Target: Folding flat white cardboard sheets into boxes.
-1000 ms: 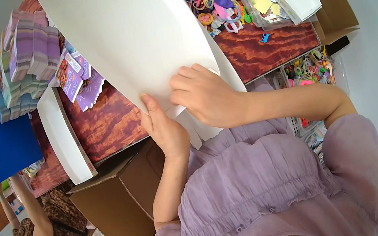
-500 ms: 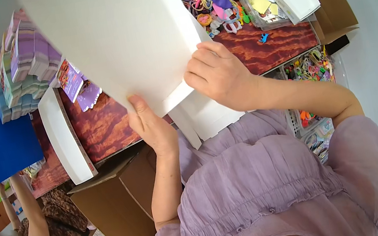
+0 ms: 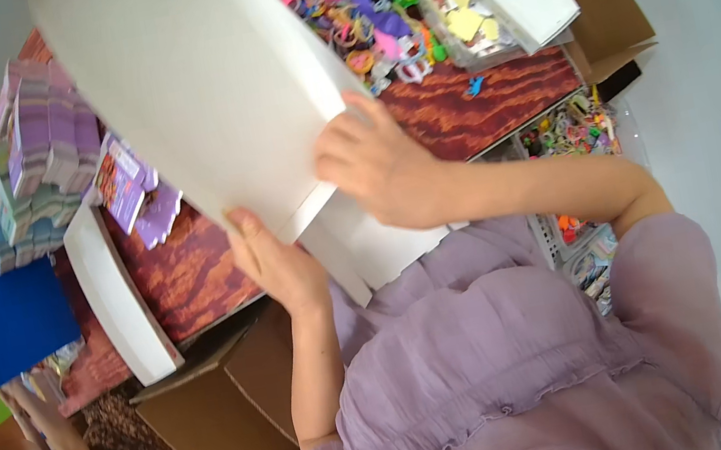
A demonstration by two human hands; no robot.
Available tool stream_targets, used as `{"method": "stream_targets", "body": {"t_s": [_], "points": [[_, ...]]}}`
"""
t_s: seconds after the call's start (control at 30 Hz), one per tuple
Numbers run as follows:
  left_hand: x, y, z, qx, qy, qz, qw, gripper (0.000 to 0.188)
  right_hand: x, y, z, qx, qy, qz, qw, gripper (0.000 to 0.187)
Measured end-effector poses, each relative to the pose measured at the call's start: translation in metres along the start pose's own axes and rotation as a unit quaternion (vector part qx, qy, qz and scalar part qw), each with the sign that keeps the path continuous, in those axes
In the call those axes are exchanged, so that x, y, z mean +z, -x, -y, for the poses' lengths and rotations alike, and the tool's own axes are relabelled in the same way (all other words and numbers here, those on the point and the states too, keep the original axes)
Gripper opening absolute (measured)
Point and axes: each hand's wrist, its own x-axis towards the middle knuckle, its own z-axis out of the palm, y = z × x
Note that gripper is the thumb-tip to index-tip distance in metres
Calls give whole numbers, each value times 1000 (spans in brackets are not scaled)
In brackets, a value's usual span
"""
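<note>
Fingers are pinching, closed: left hand [image 3: 281,266] on the white carton [image 3: 192,91]'s lower-left edge, right hand [image 3: 384,168] on its right wall. Carton's tilting over the table [image 3: 514,113]. Probably folding walls; next calls for bracing left, pressing right.

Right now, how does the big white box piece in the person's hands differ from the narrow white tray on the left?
The big white box piece is held by the left hand and right hand; the narrow white tray lies untouched on the table. The box piece looks much broader; the tray is a slim strip. Both show plain white surfaces and raised edges.
</note>
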Motion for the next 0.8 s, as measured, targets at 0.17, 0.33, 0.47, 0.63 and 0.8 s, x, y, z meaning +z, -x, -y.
{"method": "stream_targets", "body": {"t_s": [0.17,0.33,0.47,0.63,0.8], "points": [[3,2,2,-13,-6,-1,1000,50,6,2,2,-36,51,16,998,11],[6,8,4,-25,24,18,999,50,-3,1,15,-73,108,-72,989,11],[19,17,7,19,-22,126,992,54,-16,8,18,-106,19,-17,994,15],[14,17,10,35,-28,246,968,69,-64,20,-15,-116,54,-35,991,19],[8,7,-12,36,-115,281,952,52,-159,46,-78,16,201,-40,979,17]]}}
